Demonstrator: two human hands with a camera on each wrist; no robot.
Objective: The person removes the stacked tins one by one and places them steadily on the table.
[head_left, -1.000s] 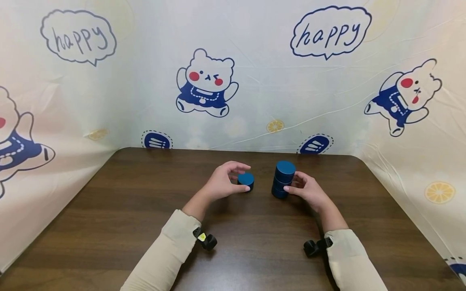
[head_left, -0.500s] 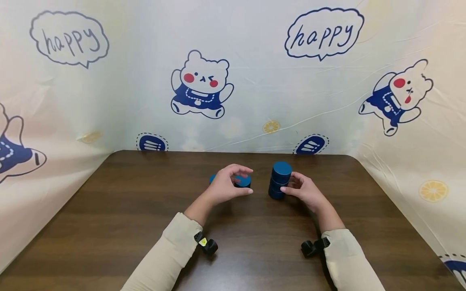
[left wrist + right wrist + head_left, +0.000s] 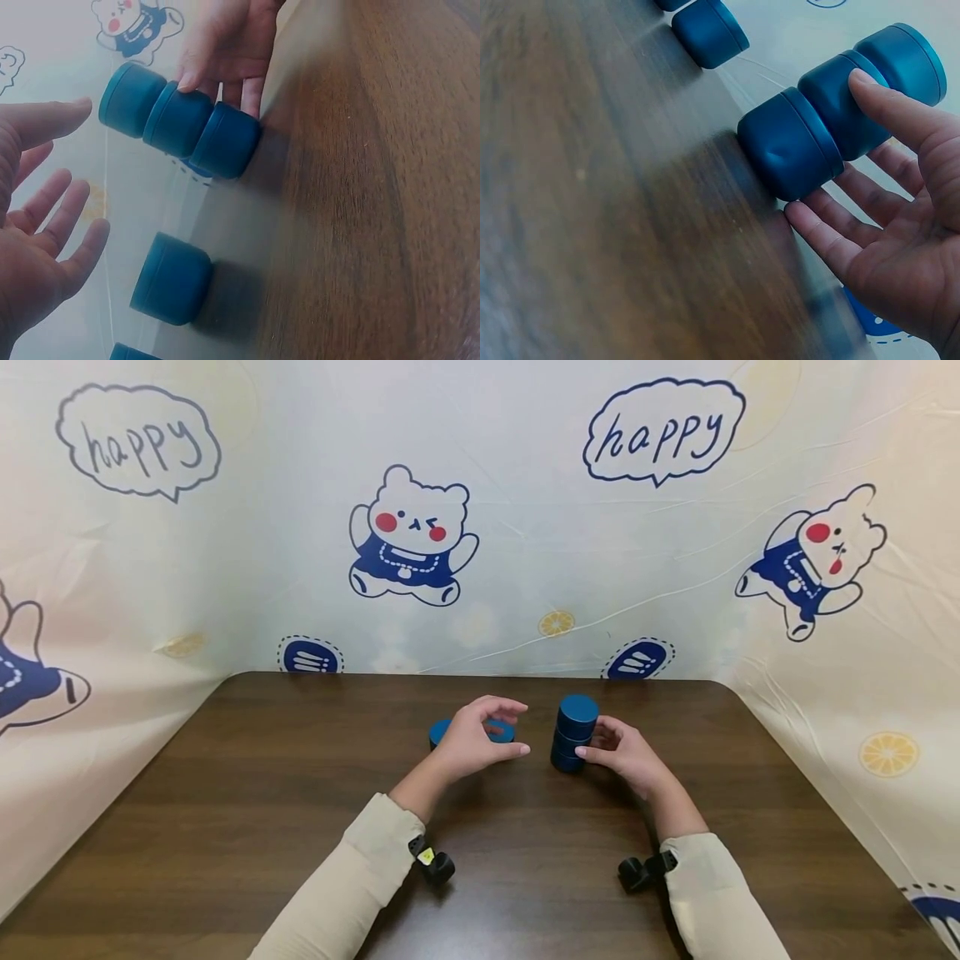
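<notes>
Three dark blue round tins stand as an upright stack on the table. My right hand holds this stack from its right side; in the right wrist view the thumb presses the middle tin, with fingers behind. Left of the stack, my left hand is spread with thumb and fingers apart, touching nothing that I can see. A single blue tin sits beside that hand, partly covered by its fingers in the head view. Another blue tin shows behind the left hand, mostly hidden.
The brown wooden table runs back to a pale curtain printed with bears and "happy" bubbles. Each wrist wears a small black camera, such as the left wrist camera.
My left hand has shifted right, past the single tin and closer to the stack, bringing the other tin into view behind it. My right hand and the stack stay put while the head view shifts slightly.
</notes>
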